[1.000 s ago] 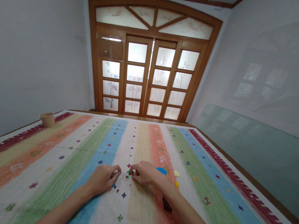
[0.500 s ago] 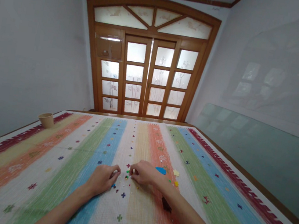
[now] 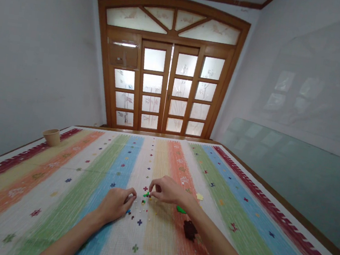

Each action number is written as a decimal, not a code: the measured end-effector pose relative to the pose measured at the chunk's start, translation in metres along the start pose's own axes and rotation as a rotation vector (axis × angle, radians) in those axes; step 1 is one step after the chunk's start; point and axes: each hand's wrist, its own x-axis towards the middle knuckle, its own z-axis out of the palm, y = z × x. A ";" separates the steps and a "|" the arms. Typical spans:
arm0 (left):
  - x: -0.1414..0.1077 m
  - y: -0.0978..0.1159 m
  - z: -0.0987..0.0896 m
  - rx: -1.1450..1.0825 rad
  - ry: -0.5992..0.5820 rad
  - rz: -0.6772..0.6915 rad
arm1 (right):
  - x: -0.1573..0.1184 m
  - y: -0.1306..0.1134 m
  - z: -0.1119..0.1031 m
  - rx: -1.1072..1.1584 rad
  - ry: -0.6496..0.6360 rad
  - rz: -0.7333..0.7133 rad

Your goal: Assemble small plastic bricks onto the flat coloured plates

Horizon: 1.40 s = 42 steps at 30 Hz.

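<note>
Head cam shows the left hand [image 3: 116, 205] resting on the striped cloth [image 3: 19, 207], thumb and finger pinching what looks like a small white piece [image 3: 130, 196]. Right hand [image 3: 166, 189] is curled just over some tiny green bits [image 3: 147, 194], fingertips down, can't tell if it's gripping any. Loose white bits [image 3: 141, 211] lie between and just below the hands. Brown pile [image 3: 189, 230] sits by the right forearm, green pile [image 3: 181, 209] near it. Paper cup [image 3: 51, 138]'s way off left.
</note>
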 end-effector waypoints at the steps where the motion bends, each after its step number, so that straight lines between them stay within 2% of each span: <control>1: 0.000 0.000 0.000 -0.001 0.000 0.000 | 0.000 0.001 -0.002 0.034 0.014 -0.015; 6: 0.000 -0.001 0.001 0.002 0.005 -0.001 | 0.001 0.007 -0.010 0.330 0.035 -0.061; 11: 0.001 -0.002 0.001 0.005 -0.001 -0.003 | -0.003 0.004 -0.023 0.708 -0.035 -0.076; 16: 0.000 0.000 0.000 0.011 -0.007 -0.009 | -0.009 -0.004 -0.029 0.951 -0.088 -0.113; 22: 0.000 -0.001 0.001 0.013 -0.003 -0.014 | -0.013 -0.014 -0.031 1.136 -0.123 -0.166; 42: 0.000 0.000 -0.001 -0.003 -0.007 -0.027 | -0.015 -0.013 -0.031 1.465 -0.118 -0.371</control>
